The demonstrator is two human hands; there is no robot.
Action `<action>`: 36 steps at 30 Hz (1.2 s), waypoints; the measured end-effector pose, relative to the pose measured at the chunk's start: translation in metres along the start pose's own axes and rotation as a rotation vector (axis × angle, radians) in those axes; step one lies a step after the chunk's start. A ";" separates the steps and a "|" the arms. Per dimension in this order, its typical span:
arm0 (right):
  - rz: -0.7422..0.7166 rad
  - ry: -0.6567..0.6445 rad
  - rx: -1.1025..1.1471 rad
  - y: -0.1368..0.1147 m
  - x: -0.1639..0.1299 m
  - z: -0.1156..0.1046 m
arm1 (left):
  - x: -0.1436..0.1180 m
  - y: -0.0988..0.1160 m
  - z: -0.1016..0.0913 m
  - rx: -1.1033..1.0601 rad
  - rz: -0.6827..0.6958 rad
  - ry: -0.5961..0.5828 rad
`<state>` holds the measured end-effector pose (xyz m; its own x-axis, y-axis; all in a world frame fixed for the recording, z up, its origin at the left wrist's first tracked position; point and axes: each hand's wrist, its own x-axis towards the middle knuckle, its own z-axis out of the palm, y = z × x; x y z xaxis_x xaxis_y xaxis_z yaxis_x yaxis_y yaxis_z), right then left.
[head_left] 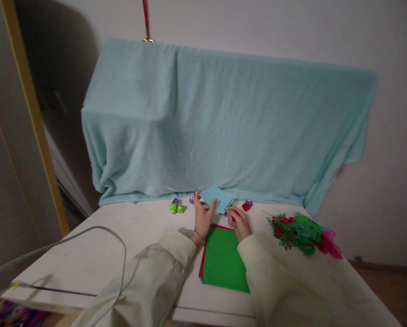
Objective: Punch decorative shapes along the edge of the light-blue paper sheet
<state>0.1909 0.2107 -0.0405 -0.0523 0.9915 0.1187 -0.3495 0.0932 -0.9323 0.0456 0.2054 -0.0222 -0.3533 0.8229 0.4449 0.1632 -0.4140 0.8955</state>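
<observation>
My left hand [202, 217] holds a light blue sheet [214, 196] up above the table, thumb in front and fingers along its left side. Small holes run along the sheet's right edge. Close to that edge, my right hand [239, 221] is closed, with a bit of red showing at the fingers; what it grips I cannot make out. Below both hands lies a green sheet [225, 259] on top of a red sheet [201, 265], partly covered by my right sleeve.
Small green objects with eye-like dots [176, 208] sit left of my hands, a red and purple one [247, 204] to the right. A tangled pile of cut coloured strips [297, 231] lies farther right. A grey cable [123, 259] crosses at left; a blue cloth [230, 122] hangs behind.
</observation>
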 end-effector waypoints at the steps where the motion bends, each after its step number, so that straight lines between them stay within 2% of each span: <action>1: -0.016 0.030 -0.003 0.000 0.001 0.000 | 0.001 0.003 -0.001 0.021 0.042 0.084; 3: -0.039 0.082 -0.025 0.000 0.002 0.000 | 0.002 0.007 -0.003 0.069 0.116 0.166; 4: -0.045 0.099 -0.046 -0.001 0.002 0.000 | 0.002 0.008 -0.004 0.083 0.142 0.143; 6: -0.059 0.121 -0.103 -0.002 0.001 0.001 | -0.001 0.011 -0.003 0.079 0.162 -0.017; 9: -0.085 0.132 -0.185 -0.003 -0.001 0.003 | -0.008 0.013 0.000 0.033 0.096 -0.298; 12: -0.113 0.148 -0.251 -0.004 -0.002 0.005 | -0.012 0.012 0.002 0.002 0.018 -0.400; 18: -0.234 0.140 -0.400 -0.008 -0.004 0.007 | -0.011 0.000 0.005 -0.057 -0.074 -0.399; 22: -0.316 0.117 -0.503 -0.010 -0.005 0.007 | -0.010 -0.004 0.005 -0.035 -0.059 -0.404; 30: -0.340 0.118 -0.602 -0.009 -0.007 0.009 | -0.009 -0.005 0.004 0.074 0.031 -0.385; 36: -0.347 0.094 -0.605 -0.010 -0.007 0.009 | -0.009 -0.007 0.004 0.059 0.014 -0.379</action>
<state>0.1859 0.2018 -0.0288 0.0590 0.8964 0.4394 0.2522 0.4125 -0.8754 0.0514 0.2022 -0.0326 0.0131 0.9074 0.4201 0.2227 -0.4123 0.8834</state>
